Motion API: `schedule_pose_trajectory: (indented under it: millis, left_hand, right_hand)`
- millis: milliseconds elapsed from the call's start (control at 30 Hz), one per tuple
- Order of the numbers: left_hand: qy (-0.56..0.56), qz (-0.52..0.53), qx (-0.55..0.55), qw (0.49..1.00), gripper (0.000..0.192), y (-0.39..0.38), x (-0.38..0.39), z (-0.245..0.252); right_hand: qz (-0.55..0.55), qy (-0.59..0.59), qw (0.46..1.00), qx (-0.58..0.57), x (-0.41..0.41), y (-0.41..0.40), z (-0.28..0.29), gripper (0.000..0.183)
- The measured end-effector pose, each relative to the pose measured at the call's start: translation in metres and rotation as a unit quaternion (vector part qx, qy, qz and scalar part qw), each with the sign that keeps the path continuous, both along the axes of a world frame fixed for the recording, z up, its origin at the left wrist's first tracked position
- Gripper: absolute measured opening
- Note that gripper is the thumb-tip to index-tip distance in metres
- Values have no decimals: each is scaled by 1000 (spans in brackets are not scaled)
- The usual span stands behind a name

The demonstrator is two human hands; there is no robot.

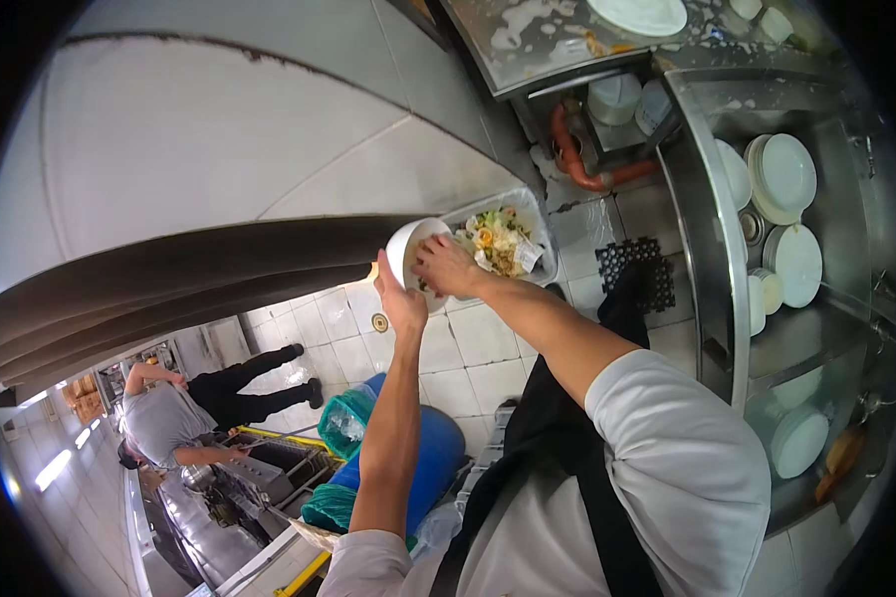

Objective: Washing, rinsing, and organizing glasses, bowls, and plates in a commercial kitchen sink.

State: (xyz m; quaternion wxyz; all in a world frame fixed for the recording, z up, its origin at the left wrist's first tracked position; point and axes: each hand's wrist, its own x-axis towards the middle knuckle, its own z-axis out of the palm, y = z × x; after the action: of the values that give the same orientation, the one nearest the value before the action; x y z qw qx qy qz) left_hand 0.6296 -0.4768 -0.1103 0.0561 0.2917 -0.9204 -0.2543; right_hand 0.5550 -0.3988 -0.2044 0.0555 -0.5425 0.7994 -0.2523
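Observation:
My left hand [401, 295] grips the rim of a white bowl [411, 242], which is tilted beside a bin. Inside the bowl's mouth, the fingers of my right hand [444, 266] are spread against its inner side, partly over some food remains; whether they hold any of it cannot be told. The bin [545, 224] is lined with clear plastic and full of food scraps [500, 239], with a crumpled white paper [528, 254] on top. It stands just beyond the bowl and my right hand.
A steel sink [705, 224] with stacked white plates [788, 175] is at the right, below a soiled steel counter [523, 52]. A red drain pipe [579, 168] runs under it. A blue barrel [437, 448] stands near my left arm. Another person [168, 418] works at the lower left.

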Motion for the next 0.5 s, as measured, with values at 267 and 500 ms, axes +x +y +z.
schedule_pose_trajectory:
  millis: [267, 500]
  left_hand:
    - [1, 27, -50, 998, 82, -35, -1, -36]
    - [176, -7, 80, 981, 78, -50, 14, -58]
  right_hand:
    - [-74, 2, 997, 11, 2, 17, -42, 30]
    - [-192, -33, 951, -242, 14, -46, -20, 24]
